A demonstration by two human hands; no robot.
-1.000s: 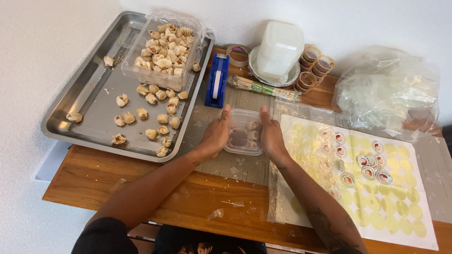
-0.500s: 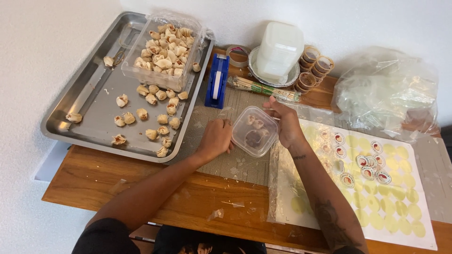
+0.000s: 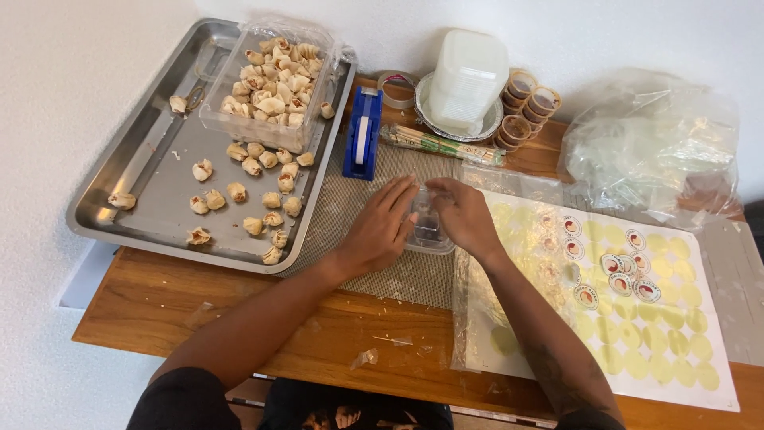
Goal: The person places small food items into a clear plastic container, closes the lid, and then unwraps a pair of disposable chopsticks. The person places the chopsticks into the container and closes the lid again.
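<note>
Both sets of fingers are pressed down on a small clear plastic lidded container (image 3: 427, 231) that sits on the woven mat (image 3: 362, 211) in the middle of the wooden table (image 3: 199, 310). The left hand (image 3: 382, 227) lies flat on its left side, fingers together and stretched toward the lid; the right hand (image 3: 464, 216) curls over its right and far edge, fingertips bent down on the rim. Held from both sides like this, the box is pinned to the mat, which I take to be a way of keeping it steady while the lid is pushed on. Something dark shows inside, but the hands hide most of it.

Just right of the hands lies a white sheet of round yellow stickers (image 3: 637, 318), a few printed ones near its far edge, under the right forearm. To the left is a large steel tray (image 3: 151, 151) with loose pale folded dumplings (image 3: 263, 199) and a clear tub heaped with more (image 3: 270, 84). Beyond the hands stand a blue tape dispenser (image 3: 364, 135), a bundle of bamboo skewers in wrap (image 3: 442, 145), a stack of white plastic containers (image 3: 465, 80), small brown sauce cups (image 3: 529, 107) and a roll of tape (image 3: 398, 87). At far right is a heap of crumpled clear plastic bags (image 3: 652, 151). Nothing blocks the hands; the tray edge and dispenser are the closest things.
</note>
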